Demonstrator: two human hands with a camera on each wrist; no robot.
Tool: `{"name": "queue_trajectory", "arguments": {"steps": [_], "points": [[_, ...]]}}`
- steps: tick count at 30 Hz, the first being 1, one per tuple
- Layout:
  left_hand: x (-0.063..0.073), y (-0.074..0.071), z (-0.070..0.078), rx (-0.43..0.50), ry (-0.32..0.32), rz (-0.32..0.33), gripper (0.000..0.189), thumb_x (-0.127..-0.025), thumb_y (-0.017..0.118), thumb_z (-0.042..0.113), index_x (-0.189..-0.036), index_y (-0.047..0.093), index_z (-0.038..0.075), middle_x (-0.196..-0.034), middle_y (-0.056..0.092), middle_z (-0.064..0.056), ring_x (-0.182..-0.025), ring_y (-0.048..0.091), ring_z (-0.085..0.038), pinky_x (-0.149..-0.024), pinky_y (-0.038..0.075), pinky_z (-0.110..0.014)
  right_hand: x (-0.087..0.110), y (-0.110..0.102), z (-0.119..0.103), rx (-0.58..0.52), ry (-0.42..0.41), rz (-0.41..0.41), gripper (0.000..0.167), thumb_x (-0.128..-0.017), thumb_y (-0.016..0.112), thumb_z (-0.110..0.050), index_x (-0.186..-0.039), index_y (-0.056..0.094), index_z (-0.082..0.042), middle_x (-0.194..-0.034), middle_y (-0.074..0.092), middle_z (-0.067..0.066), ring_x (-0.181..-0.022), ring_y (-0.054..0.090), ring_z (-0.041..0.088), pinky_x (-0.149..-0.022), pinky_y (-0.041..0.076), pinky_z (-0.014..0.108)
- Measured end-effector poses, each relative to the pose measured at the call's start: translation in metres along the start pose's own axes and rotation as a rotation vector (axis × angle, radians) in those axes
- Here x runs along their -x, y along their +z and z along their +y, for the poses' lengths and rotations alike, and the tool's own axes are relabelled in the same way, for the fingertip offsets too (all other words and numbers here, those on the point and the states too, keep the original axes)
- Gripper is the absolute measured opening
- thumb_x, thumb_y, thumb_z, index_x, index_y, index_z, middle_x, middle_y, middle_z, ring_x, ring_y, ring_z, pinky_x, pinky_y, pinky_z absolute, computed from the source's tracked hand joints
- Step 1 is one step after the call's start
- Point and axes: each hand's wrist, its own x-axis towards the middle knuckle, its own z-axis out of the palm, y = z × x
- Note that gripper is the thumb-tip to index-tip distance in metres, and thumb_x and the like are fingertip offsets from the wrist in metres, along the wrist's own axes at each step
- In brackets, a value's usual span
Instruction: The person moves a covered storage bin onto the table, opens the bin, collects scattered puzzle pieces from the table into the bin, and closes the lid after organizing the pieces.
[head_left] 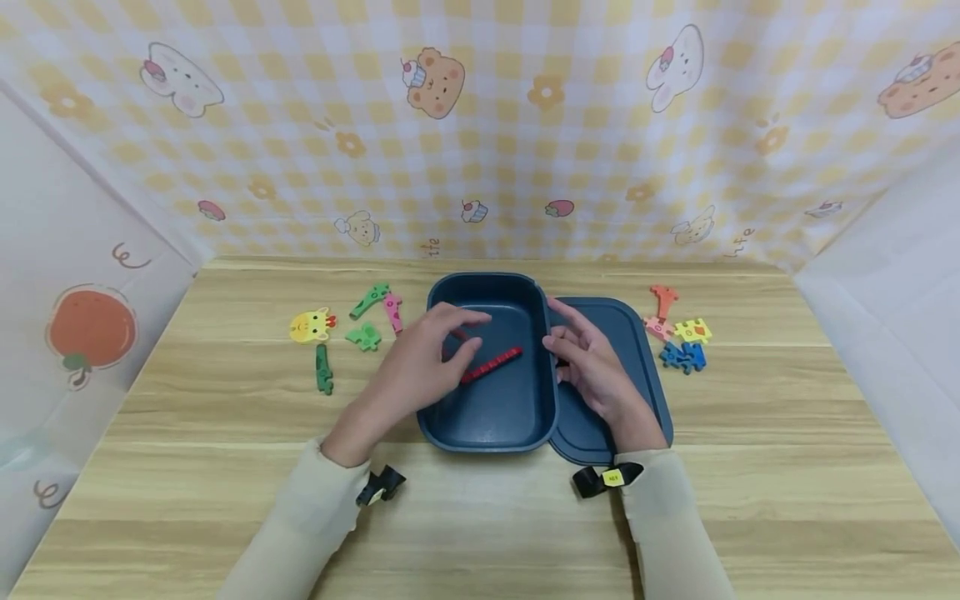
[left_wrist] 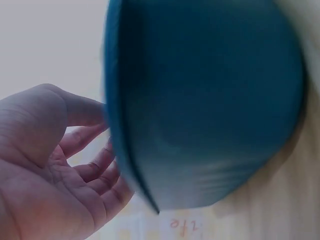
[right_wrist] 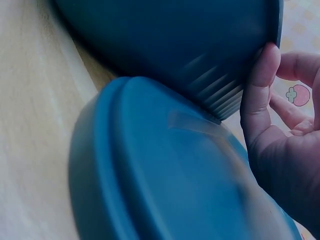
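A deep dark-blue box (head_left: 487,417) stands on the table with a notched red strip (head_left: 491,365) lying inside. My left hand (head_left: 420,358) reaches over the box's left rim, fingers and thumb spread apart above the inside. Another bit of red (head_left: 459,333) shows between that thumb and forefinger, partly hidden by the hand. In the left wrist view the rim hides the left fingertips. At the right wall, my right hand (head_left: 596,367) touches the box near its rim; in the right wrist view its thumb (right_wrist: 262,75) rests against the outer wall.
A flat blue lid (head_left: 618,321) lies right of the box, under my right hand. Several puzzle pieces, with a yellow giraffe head (head_left: 307,327) and a dark green piece (head_left: 323,368), lie at left. More pieces, including blue ones (head_left: 682,358), lie at right. A checked curtain (head_left: 495,167) hangs behind.
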Motion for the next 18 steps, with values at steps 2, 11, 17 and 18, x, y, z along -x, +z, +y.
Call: {"name": "queue_trajectory", "arguments": {"steps": [2, 11, 17, 18], "points": [[0.000, -0.006, -0.001, 0.011, 0.006, 0.016, 0.035, -0.105, 0.066, 0.019, -0.139, 0.069, 0.015, -0.132, 0.068, -0.011, -0.103, 0.068, -0.022, -0.080, 0.059, -0.035, 0.000, 0.000, 0.000, 0.000, 0.000, 0.001, 0.065, -0.107, 0.059, -0.008, -0.165, 0.034, -0.023, -0.099, 0.065, -0.006, -0.069, 0.063, 0.006, -0.056, 0.055, 0.019], [-0.002, -0.026, -0.012, 0.007, -0.026, 0.072, 0.036, -0.106, 0.064, 0.018, -0.142, 0.067, 0.013, -0.139, 0.068, -0.010, -0.114, 0.068, -0.026, -0.086, 0.059, -0.042, 0.000, 0.000, 0.000, -0.003, 0.007, 0.004, 0.065, -0.107, 0.058, -0.008, -0.166, 0.034, -0.023, -0.098, 0.065, -0.007, -0.072, 0.063, 0.006, -0.057, 0.055, 0.019], [-0.005, -0.031, -0.021, -0.047, -0.111, 0.175, 0.035, -0.106, 0.062, 0.016, -0.140, 0.067, 0.010, -0.137, 0.068, -0.014, -0.116, 0.069, -0.033, -0.088, 0.060, -0.048, 0.001, 0.000, -0.001, -0.019, 0.013, 0.001, 0.065, -0.107, 0.058, -0.009, -0.166, 0.033, -0.023, -0.098, 0.065, -0.005, -0.071, 0.063, 0.006, -0.057, 0.055, 0.019], [-0.006, -0.031, -0.023, -0.059, -0.128, 0.192, 0.035, -0.106, 0.062, 0.016, -0.140, 0.067, 0.009, -0.136, 0.069, -0.015, -0.116, 0.069, -0.034, -0.088, 0.060, -0.049, 0.001, 0.000, -0.001, -0.022, 0.013, 0.000, 0.066, -0.107, 0.059, -0.009, -0.166, 0.033, -0.023, -0.098, 0.065, -0.005, -0.071, 0.064, 0.006, -0.057, 0.055, 0.019]]}}
